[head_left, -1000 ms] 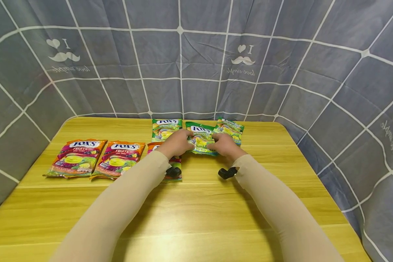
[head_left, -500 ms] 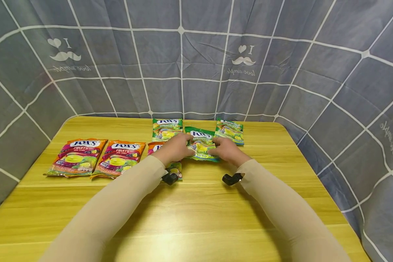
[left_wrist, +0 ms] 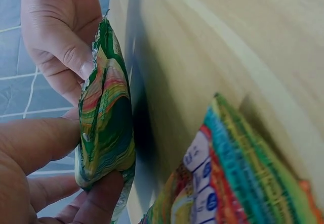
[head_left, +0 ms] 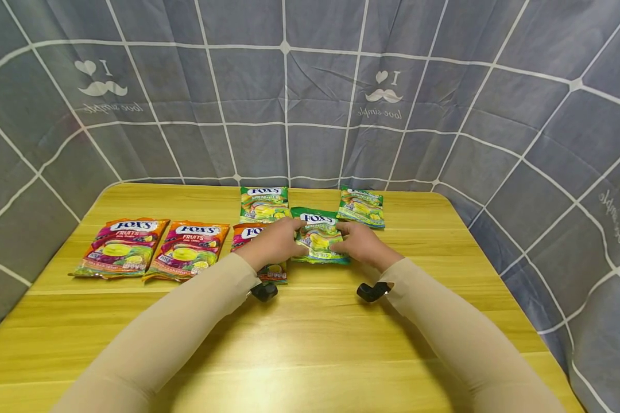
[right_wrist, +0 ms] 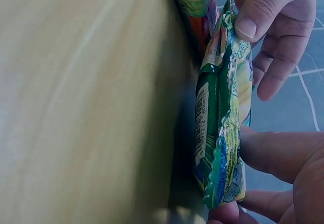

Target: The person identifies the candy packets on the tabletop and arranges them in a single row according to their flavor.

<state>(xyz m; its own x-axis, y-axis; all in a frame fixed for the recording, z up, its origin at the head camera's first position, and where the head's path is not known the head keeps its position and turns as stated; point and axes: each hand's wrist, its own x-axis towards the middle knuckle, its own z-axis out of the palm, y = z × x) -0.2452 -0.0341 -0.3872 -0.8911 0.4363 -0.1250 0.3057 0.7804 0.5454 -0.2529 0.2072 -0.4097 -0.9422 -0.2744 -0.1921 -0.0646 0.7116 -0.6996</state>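
A green Fox's Spring Tea candy bag (head_left: pixel 317 238) is between my two hands near the middle of the table. My left hand (head_left: pixel 275 244) pinches its left side, thumb on top and fingers curling under, as the left wrist view shows. On the opposite side my right hand (head_left: pixel 365 245) pinches the bag the same way. In the right wrist view, the bag (right_wrist: pixel 220 118) appears slightly raised, with dark shadow between it and the tabletop. Partly hidden behind my left hand lies a red-orange Fox's Fruits bag (head_left: pixel 275 275).
Two more Fruits bags, one farthest left (head_left: pixel 121 249) and another beside it (head_left: pixel 187 250), lie on the wooden table (head_left: pixel 310 344). Green Spring Tea bags lie at the back, one left (head_left: pixel 264 205) and one right (head_left: pixel 361 207). A grey checked curtain (head_left: pixel 320 86) surrounds the table.
Both hands have brought the held green bag toward me, away from the back edge. It has come apart from the back right bag, which it overlapped earlier.
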